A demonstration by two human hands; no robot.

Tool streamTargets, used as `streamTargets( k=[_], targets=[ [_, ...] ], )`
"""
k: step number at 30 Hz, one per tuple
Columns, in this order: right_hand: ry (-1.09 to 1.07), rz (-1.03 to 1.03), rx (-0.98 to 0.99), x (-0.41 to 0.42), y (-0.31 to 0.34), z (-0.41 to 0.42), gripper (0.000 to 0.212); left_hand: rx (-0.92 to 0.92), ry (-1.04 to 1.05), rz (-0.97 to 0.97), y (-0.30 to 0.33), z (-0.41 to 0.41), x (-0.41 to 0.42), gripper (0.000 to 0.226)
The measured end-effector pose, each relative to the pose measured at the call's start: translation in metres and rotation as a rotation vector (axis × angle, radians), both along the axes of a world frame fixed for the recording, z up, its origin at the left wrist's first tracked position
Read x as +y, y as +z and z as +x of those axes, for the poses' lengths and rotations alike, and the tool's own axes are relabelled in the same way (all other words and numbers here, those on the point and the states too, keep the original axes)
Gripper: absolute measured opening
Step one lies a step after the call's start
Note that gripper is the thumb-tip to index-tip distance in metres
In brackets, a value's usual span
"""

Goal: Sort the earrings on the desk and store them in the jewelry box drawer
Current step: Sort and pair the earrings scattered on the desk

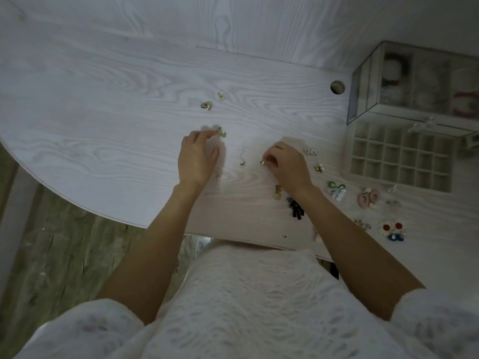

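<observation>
My left hand [198,156] reaches over the white desk [103,120], its fingertips at a small gold earring [222,132]; the fingers are blurred. My right hand [286,164] pinches another small gold earring [262,162] between thumb and finger. Loose earrings lie around: two gold ones [207,104] farther back, a thin hook earring [242,161] between my hands, gold pieces [277,192] and a black tassel pair [295,208] by my right wrist. The jewelry box [363,99] stands at the right with its gridded drawer [400,156] pulled out.
Sorted-looking pairs lie to the right of my right arm: white [310,151], green and white [336,189], pink [368,198], red and blue flowers [392,230]. A round cable hole [337,87] sits near the box. The desk's curved edge runs at the lower left.
</observation>
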State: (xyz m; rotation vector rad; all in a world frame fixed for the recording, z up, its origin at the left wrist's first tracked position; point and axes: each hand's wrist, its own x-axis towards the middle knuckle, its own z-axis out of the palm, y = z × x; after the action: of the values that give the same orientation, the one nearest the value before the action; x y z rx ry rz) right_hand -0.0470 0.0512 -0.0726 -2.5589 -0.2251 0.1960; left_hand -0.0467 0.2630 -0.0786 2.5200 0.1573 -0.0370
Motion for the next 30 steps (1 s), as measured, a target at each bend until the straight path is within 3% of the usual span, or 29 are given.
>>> streamTargets(
  k=[7,16,22,30],
  targets=[
    [-0.118,-0.026,0.082,-0.001,-0.002,-0.005,0.007,0.097,-0.078,0.035,0.002,0.033,-0.004,0.032],
    [-0.172,0.013,0.083,0.002,-0.005,-0.005,0.009,0.036,-0.061,0.078,-0.005,0.035,0.018,0.023],
    [-0.182,0.032,0.050,0.005,-0.007,-0.006,0.010,-0.109,-0.203,0.163,-0.003,0.042,0.009,0.024],
    [-0.150,0.018,0.017,0.006,-0.009,-0.008,0.010,-0.079,-0.243,0.231,-0.005,0.049,0.008,0.010]
  ],
)
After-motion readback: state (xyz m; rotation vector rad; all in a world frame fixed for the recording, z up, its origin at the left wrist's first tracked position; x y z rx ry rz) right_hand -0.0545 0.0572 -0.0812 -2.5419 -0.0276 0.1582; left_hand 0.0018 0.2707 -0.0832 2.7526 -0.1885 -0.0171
